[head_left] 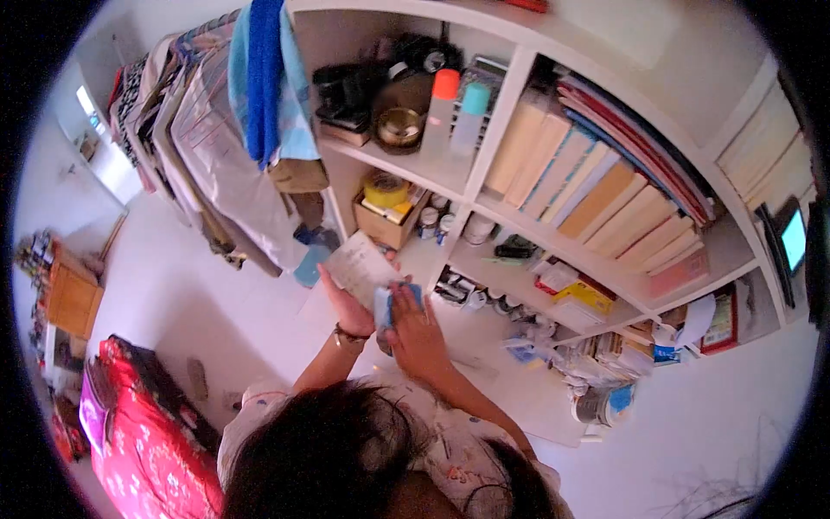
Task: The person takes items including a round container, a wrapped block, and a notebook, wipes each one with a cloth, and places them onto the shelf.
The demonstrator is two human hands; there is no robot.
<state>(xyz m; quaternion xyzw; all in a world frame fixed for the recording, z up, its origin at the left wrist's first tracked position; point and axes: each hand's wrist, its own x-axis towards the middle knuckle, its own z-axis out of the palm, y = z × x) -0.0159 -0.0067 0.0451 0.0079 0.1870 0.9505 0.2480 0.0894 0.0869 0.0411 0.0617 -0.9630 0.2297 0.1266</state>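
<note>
My left hand (348, 310) grips a pale, flat, book-like item (360, 263) from below, its thumb side along the left edge and fingertips showing past the far right edge. Faint marks show on the pale face, too small to read. In my right hand (417, 336) is a folded blue cloth (383, 304), pressed against the near right part of that item, with the fingers bent over it. A bracelet sits on my left wrist. Both hands are held in front of the shelf unit, above the floor.
A white shelf unit (494, 121) holds books (588, 186), two spray cans (443, 108), a brass bowl (399, 128) and a small carton (385, 227). Clothes (216, 147) hang at left. A red patterned cover (143, 441) is lower left; stacked papers (605, 359) stand low right.
</note>
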